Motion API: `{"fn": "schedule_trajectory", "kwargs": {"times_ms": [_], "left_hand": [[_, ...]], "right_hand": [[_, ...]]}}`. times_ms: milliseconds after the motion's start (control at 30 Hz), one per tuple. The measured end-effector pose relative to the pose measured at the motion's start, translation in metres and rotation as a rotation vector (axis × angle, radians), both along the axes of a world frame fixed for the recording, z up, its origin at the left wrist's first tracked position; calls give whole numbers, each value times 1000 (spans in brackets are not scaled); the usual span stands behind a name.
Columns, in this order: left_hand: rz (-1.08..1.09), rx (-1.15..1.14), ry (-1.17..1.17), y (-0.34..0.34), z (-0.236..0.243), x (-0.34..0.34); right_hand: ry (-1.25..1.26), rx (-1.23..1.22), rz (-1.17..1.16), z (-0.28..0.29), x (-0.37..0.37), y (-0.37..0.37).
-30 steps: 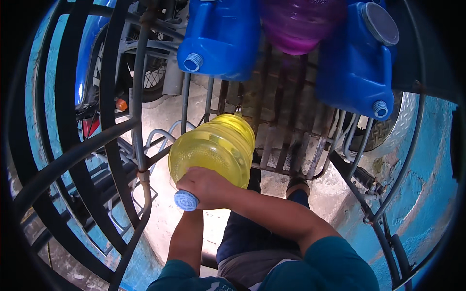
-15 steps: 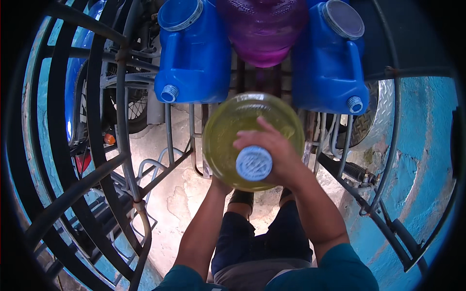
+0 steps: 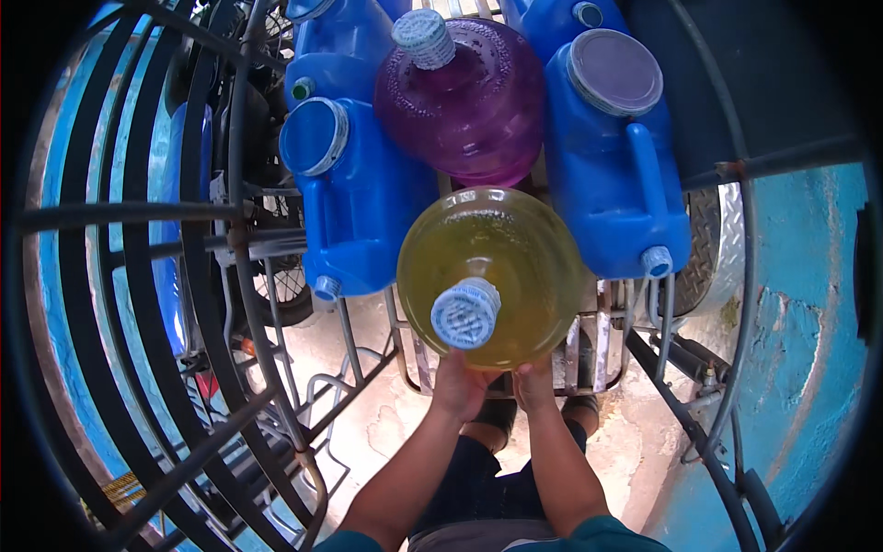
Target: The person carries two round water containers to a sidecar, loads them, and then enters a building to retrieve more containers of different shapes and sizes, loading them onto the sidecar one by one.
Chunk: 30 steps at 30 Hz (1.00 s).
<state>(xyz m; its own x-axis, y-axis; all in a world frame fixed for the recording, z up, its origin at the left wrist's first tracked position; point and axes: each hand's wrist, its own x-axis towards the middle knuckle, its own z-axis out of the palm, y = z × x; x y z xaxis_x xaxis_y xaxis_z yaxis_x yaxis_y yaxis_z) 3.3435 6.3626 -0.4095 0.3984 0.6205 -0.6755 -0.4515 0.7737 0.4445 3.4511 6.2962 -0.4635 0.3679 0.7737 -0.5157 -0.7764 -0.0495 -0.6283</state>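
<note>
Both my hands are on the near side of a large yellow translucent bottle [image 3: 487, 239] with a pale capped neck: my left hand [image 3: 459, 386] below the cap, my right hand [image 3: 533, 386] just right of it, fingers partly hidden by the bottle. It stands on the metal rack [image 3: 602, 331], close against a purple bottle [image 3: 478, 120] and between two blue jugs, one at left [image 3: 363, 212] and one at right [image 3: 635, 212]. More blue jugs [image 3: 340, 51] sit behind them.
Dark metal bars [image 3: 138, 304] fill the left side, with motorcycle parts [image 3: 276, 285] behind. A turquoise wall [image 3: 800, 350] and a frame bar [image 3: 745, 276] are at right, beside a diamond-plate fender [image 3: 717, 248]. My legs and feet are on the pale concrete floor [image 3: 354, 423].
The yellow bottle has gone from lying low near me to cap-up among the jugs. My right hand has moved from its neck down to its near side, beside my left.
</note>
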Motion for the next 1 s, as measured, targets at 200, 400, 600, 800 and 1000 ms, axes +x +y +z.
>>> {"fn": "schedule_trajectory", "kwargs": {"times_ms": [200, 400, 600, 800, 1000], "left_hand": [[120, 48, 125, 49, -1, 16], [-40, 31, 194, 135, 2, 35], [-49, 164, 159, 205, -14, 62], [-74, 274, 17, 310, -7, 74], [-123, 206, 325, 284, 23, 96]], "right_hand": [[52, -3, -77, 4, -2, 51], [30, 57, -130, -8, 9, 132], [-91, 122, -139, -26, 30, 207], [10, 134, -114, 2, 55, 309], [-124, 60, 30, 27, 105, 359]]}}
